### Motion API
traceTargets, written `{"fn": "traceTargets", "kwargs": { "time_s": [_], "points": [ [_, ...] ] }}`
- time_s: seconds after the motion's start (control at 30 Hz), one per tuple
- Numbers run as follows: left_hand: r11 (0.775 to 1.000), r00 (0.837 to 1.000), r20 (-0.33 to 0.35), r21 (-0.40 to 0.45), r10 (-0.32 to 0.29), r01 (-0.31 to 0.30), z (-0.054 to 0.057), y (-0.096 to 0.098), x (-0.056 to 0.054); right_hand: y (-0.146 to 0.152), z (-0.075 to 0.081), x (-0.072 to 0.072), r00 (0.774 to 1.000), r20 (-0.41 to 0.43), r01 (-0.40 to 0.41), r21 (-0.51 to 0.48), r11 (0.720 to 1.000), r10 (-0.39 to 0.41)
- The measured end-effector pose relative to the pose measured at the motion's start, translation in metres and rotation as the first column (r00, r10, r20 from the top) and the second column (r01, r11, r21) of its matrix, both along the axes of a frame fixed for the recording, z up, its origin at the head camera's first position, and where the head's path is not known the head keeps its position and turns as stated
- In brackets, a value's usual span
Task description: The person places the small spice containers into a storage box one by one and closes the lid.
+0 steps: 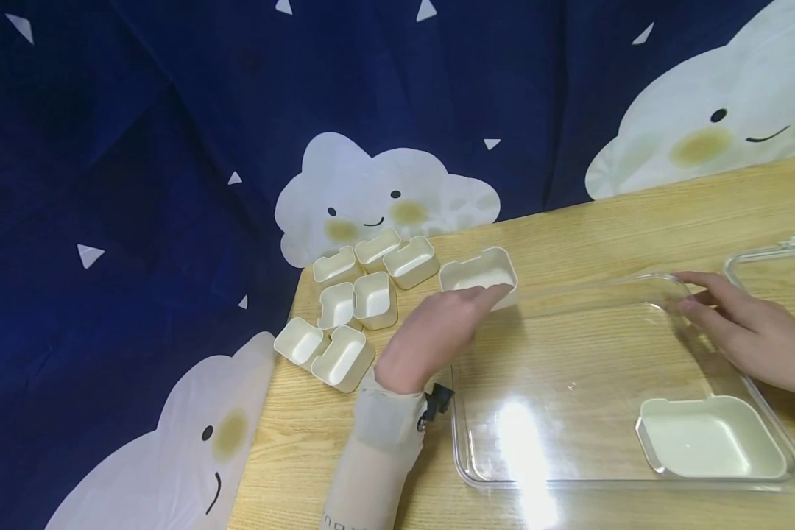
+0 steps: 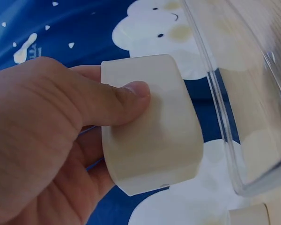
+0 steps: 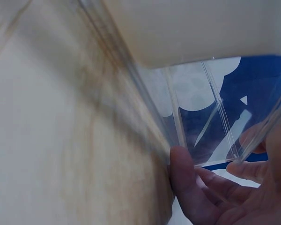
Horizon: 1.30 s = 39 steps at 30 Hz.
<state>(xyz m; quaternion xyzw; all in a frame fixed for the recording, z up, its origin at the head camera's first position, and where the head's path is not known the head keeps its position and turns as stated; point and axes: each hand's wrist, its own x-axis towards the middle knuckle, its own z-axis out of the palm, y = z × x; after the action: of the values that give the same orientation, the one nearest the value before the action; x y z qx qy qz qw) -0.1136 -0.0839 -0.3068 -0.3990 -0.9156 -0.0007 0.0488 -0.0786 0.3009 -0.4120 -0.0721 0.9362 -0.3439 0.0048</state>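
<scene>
Closest in, a cream tub (image 1: 709, 438) is sitting inside the near right corner of the clear box (image 1: 589, 368). Farther on, the left hand (image 1: 437, 331) is pinching a second tub (image 1: 480, 276) just beside the box, and the right hand (image 1: 745, 331) is gripping its far right corner! Seven smaller tubs (image 1: 377, 313) are clustering leftward; behind, a blue curtain (image 1: 205, 110) is hanging.
</scene>
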Motion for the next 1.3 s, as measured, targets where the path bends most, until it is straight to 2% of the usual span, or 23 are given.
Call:
{"fn": "traceTargets", "kwargs": {
  "time_s": [0.2,0.4,0.53,0.87,1.0,1.1,1.23,1.3],
  "points": [
    [0.999,0.999,0.039,-0.043,0.009,-0.008,0.006,0.006,0.01,0.0,0.001,0.0,1.0,0.011,-0.001,0.008,1.0,0.001],
    [0.992,0.999,0.014,-0.12,-0.047,0.048,0.011,0.014,0.022,0.001,0.001,-0.001,1.0,0.011,-0.001,0.012,1.0,0.001],
    [0.988,0.996,0.036,-0.133,-0.078,0.082,0.011,0.021,0.028,0.002,0.001,-0.002,1.0,0.01,-0.002,0.018,1.0,0.002],
    [0.98,0.987,0.101,-0.141,-0.128,0.142,0.007,0.028,0.031,0.002,0.0,-0.003,1.0,0.016,-0.004,0.017,1.0,0.003],
    [0.973,0.985,0.095,-0.169,-0.143,0.158,0.003,0.032,0.033,0.003,0.0,-0.003,1.0,0.011,-0.004,0.018,1.0,0.004],
    [0.97,0.982,0.129,-0.184,-0.135,0.158,0.002,0.035,0.034,0.003,0.0,-0.004,1.0,0.01,-0.006,0.021,1.0,0.006],
    [0.972,0.97,0.228,-0.194,-0.084,0.13,0.002,0.037,0.035,0.001,0.001,-0.003,1.0,0.018,-0.01,0.018,1.0,0.01],
    [0.972,0.965,0.255,-0.204,-0.061,0.116,0.002,0.038,0.035,0.001,0.0,-0.003,1.0,0.022,-0.013,0.014,1.0,0.013]
  ]
}}
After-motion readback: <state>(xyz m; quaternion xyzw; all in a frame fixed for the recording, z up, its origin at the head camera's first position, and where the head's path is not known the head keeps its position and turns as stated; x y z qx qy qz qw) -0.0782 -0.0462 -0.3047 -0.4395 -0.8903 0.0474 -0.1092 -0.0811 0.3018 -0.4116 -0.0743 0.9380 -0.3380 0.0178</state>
